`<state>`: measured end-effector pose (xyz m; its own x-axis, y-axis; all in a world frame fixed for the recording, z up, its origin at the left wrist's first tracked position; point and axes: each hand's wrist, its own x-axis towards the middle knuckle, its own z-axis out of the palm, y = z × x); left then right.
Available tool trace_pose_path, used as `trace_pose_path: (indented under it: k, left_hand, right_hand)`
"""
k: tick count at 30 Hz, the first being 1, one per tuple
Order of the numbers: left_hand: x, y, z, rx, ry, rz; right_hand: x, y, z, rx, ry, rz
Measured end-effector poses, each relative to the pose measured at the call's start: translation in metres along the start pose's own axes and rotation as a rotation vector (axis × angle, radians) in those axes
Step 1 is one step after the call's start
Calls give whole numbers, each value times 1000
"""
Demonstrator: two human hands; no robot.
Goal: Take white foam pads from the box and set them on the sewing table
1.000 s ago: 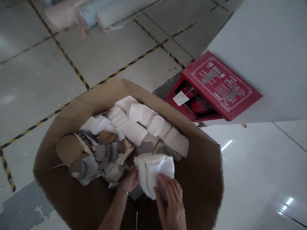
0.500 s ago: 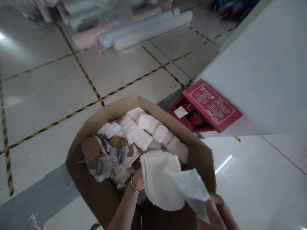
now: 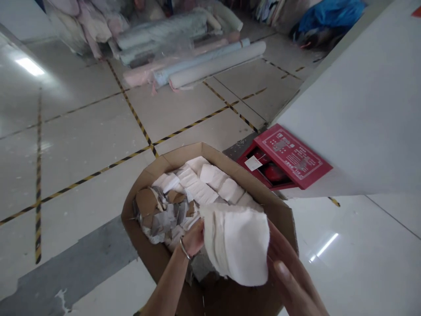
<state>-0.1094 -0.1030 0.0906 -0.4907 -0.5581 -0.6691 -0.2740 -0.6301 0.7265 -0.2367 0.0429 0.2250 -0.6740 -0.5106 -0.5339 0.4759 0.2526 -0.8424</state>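
A thick stack of white fabric pieces (image 3: 238,243) is held over an open cardboard box (image 3: 154,259). My left hand (image 3: 194,239), a bracelet on its wrist, grips the stack's left edge from behind. My right hand (image 3: 289,272) lies along the stack's right edge with fingers stretched out against it. Inside the box lie rows of more white fabric stacks (image 3: 210,180) at the back and a heap of grey and brown scraps (image 3: 161,213) at the left.
A red fire-extinguisher cabinet (image 3: 286,160) stands open against a white wall (image 3: 358,109) to the right of the box. Long fabric rolls (image 3: 204,66) lie on the tiled floor at the back. Yellow-black tape lines (image 3: 131,109) cross the floor.
The stack has risen out of the box. The loose piece my right hand held half a second ago is out of sight, and that hand now rests against the stack's right edge.
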Motion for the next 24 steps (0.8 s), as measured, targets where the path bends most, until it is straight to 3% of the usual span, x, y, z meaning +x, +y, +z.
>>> trace_pose_path:
  k: [3,5,11,19,24]
  left_hand:
    - [-22,9,3,-62,-153,-13]
    - [-36,15,4,-88,-183,-5]
    - [-62,29,1,-67,-162,117]
    - [-70,33,10,-97,-177,186]
    - [-72,28,11,-291,-279,175]
  right_hand:
    - [10,4,-5,139,-13,334]
    - [14,15,-13,178,2,448]
    - [6,34,-19,223,86,440]
    - [-13,24,-9,266,192,385]
    - [-20,10,-8,374,202,407]
